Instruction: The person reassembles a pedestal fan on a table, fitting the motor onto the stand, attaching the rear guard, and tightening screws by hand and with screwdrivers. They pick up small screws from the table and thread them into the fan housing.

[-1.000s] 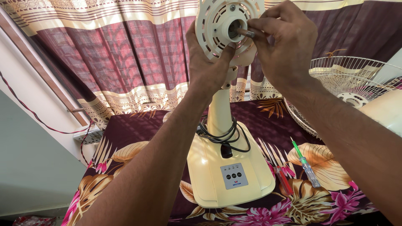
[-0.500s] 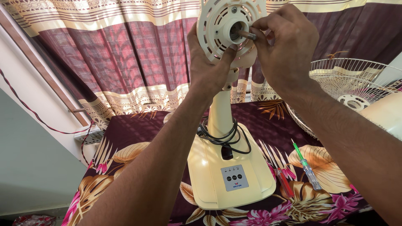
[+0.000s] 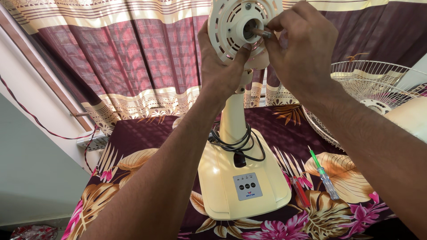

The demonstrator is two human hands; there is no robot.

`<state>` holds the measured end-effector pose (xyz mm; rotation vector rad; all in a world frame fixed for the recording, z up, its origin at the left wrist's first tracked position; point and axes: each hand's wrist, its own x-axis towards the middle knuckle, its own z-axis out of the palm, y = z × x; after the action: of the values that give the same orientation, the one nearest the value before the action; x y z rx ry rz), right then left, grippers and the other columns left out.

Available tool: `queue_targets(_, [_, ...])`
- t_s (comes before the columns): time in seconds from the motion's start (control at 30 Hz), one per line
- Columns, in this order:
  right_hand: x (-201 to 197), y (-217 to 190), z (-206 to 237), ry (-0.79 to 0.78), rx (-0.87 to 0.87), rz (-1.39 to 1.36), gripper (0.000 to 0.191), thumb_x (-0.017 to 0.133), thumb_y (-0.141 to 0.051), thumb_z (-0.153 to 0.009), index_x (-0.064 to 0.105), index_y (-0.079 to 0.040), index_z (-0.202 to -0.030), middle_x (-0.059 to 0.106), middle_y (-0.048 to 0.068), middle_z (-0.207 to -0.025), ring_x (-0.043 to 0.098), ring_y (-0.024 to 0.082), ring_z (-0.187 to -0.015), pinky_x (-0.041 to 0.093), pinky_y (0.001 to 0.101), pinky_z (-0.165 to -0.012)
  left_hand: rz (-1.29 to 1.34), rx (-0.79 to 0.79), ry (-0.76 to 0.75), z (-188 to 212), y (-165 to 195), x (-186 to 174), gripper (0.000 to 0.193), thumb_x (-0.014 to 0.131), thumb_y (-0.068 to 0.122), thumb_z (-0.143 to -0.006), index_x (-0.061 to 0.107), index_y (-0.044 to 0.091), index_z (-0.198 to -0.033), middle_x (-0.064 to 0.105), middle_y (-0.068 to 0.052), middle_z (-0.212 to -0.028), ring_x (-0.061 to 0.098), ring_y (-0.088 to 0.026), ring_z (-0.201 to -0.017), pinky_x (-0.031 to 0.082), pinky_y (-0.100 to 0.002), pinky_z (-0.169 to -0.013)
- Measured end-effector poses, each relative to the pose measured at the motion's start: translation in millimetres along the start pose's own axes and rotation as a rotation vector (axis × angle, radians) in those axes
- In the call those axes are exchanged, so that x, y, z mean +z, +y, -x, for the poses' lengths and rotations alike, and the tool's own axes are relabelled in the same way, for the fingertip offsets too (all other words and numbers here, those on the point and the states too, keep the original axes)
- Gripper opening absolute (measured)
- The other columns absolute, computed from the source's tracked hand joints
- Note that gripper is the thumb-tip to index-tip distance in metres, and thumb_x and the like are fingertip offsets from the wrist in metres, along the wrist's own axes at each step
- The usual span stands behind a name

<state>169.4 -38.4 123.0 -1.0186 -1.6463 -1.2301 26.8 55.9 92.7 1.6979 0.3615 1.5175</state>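
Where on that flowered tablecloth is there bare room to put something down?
The widest free patch is the tablecloth to the left of the fan base, out to the table's left edge. A narrower strip lies behind the base, toward the curtain. The right side is crowded: two screwdrivers lie beside the base, and the wire fan guard leans behind them.

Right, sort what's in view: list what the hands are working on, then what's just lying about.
In hand:
- fan motor housing, braced by the left hand
- motor shaft, pinched by the right hand
- cream fan base

Lying about:
- green-handled screwdriver
- red screwdriver
- wire fan guard
- floral tablecloth
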Motion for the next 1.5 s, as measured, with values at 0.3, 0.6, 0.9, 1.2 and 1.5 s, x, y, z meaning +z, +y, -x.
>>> queue_targets(0.3, [3, 1, 0, 0.012, 0.031, -0.021, 0.013, 0.085, 0.001, -0.088, 0.074, 0.002, -0.094, 0.069, 0.011, -0.095, 0.067, 0.019, -0.076, 0.051, 0.0337, -0.066, -0.020, 0.019, -0.006, -3, -9, -1, 0.090, 0.079, 0.013, -0.088, 0.016, 0.011, -0.153, 0.062, -0.017, -0.130, 0.073, -0.025, -0.115, 0.064, -0.035, -0.087])
queue_targets(0.6, [-1, -2, 1, 0.018, -0.019, -0.019, 0.019, 0.083, 0.007, -0.084, 0.077, 0.002, -0.101, 0.068, 0.010, -0.094, 0.067, 0.025, -0.081, 0.051, 0.0376, -0.069, 0.000, -0.018, -0.005, -3, -14, 0, 0.091, 0.080, 0.015, -0.086, 0.018, 0.011, -0.152, 0.062, -0.016, -0.129, 0.073, -0.024, -0.114, 0.065, -0.036, -0.084])
queue_targets(0.9, [0, -2, 1, 0.032, -0.019, -0.052, 0.015, 0.081, 0.009, -0.087, 0.074, 0.005, -0.100, 0.067, 0.013, -0.096, 0.069, 0.025, -0.084, 0.052, 0.0351, -0.068, -0.007, -0.009, 0.009, -3, -13, 1, 0.092, 0.081, 0.016, -0.087, 0.017, 0.013, -0.153, 0.062, -0.015, -0.129, 0.073, -0.023, -0.112, 0.066, -0.035, -0.081])
queue_targets(1.2, [3, 4, -2, 0.023, -0.011, -0.024, 0.008, 0.082, 0.007, -0.092, 0.074, 0.005, -0.092, 0.069, 0.012, -0.091, 0.072, 0.021, -0.078, 0.054, 0.0320, -0.066, -0.026, -0.036, 0.005, -1, -6, 1, 0.091, 0.079, 0.017, -0.087, 0.016, 0.014, -0.153, 0.062, -0.015, -0.128, 0.075, -0.023, -0.109, 0.066, -0.034, -0.077])
queue_targets(1.5, [-2, 0, 1, 0.000, 0.013, -0.014, 0.013, 0.085, 0.001, -0.089, 0.078, 0.003, -0.100, 0.068, 0.012, -0.091, 0.067, 0.022, -0.075, 0.050, 0.0347, -0.062, 0.012, -0.031, 0.003, -1, -8, 1, 0.090, 0.079, 0.014, -0.088, 0.016, 0.014, -0.153, 0.065, -0.015, -0.126, 0.075, -0.023, -0.107, 0.066, -0.034, -0.076])
